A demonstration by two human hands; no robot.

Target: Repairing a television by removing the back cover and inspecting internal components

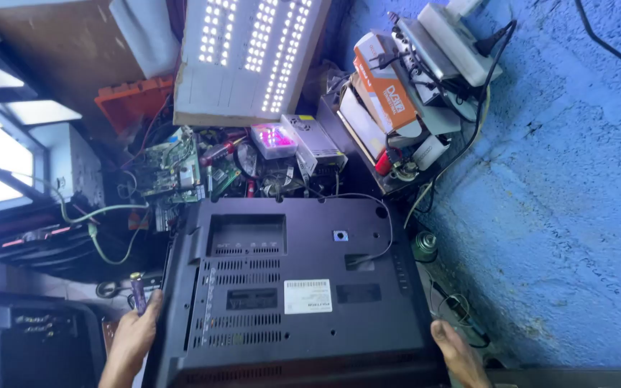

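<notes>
A black flat television [292, 287] lies face down, its vented back panel up with a white label near the middle. My left hand [134, 338] grips its left edge, close to a purple screwdriver handle [138, 291]. My right hand [458, 352] holds the lower right corner of the set. A thin black cable [382, 230] curls across the top right of the back panel.
Green circuit boards [174, 165], a metal power supply [314, 144] and a small pink-lit box [273, 139] crowd behind the set. A white LED panel [253, 54] leans at the back. Stacked boxes and devices [404, 93] stand against the blue wall [562, 201]. Dark equipment [30, 338] sits at left.
</notes>
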